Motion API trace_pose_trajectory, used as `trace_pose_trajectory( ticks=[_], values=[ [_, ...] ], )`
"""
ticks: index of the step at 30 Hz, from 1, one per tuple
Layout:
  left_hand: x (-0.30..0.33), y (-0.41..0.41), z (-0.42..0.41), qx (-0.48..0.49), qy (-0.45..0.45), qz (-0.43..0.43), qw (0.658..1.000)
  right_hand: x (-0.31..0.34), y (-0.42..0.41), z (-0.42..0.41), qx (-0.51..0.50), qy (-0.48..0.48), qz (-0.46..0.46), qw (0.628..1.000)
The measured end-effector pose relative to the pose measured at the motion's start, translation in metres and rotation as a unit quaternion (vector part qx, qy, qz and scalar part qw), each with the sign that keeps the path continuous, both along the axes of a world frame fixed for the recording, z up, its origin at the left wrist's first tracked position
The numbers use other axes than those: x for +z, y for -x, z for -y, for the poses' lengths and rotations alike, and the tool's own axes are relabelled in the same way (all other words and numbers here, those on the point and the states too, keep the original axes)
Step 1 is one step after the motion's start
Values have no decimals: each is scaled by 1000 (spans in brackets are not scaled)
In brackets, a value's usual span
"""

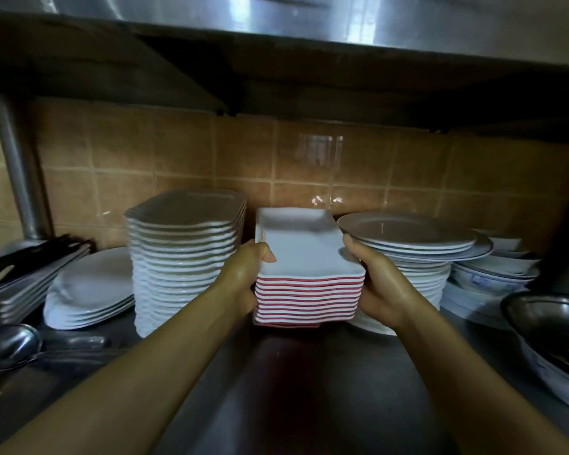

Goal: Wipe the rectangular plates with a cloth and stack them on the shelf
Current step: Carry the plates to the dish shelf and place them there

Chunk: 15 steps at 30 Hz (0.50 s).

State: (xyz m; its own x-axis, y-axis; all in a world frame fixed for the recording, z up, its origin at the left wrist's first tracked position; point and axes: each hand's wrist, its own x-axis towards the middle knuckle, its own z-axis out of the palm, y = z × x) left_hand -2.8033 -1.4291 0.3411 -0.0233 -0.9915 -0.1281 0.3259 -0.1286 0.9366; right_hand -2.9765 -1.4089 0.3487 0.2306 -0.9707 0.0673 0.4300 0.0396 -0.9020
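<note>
Two bare forearms reach in over the dark steel shelf [276, 389]. The left hand [240, 280] grips the left side of the plates [309, 290], a red-edged rectangular stack, its thumb curled over the top rim. The right hand [380, 290] clasps the right side likewise, thumb on the top plate. The stack sits at mid-shelf, its base at the surface. Beside it stand a tall white stack [184, 257] to the left and round plates [414, 238] to the right. Behind is the tiled wall [309, 159].
</note>
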Motion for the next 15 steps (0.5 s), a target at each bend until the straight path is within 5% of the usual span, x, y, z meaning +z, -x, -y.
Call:
trace_pose_trajectory(
  ticks=[3,6,8,12,15],
  values=[
    [2,0,1,0,-13,11,1000,-8,0,-7,-22,50,-48,997],
    [4,1,0,-2,-14,16,1000,-13,3,-18,-118,159,-242,950],
    [5,1,0,-5,-18,17,1000,-16,4,-24,-210,264,-416,844],
    [8,1,1,-2,-31,29,999,-35,-10,-32,-287,424,-645,567],
    [9,1,2,-10,-38,33,999,-55,-13,-21,-342,455,-690,447]
  ],
)
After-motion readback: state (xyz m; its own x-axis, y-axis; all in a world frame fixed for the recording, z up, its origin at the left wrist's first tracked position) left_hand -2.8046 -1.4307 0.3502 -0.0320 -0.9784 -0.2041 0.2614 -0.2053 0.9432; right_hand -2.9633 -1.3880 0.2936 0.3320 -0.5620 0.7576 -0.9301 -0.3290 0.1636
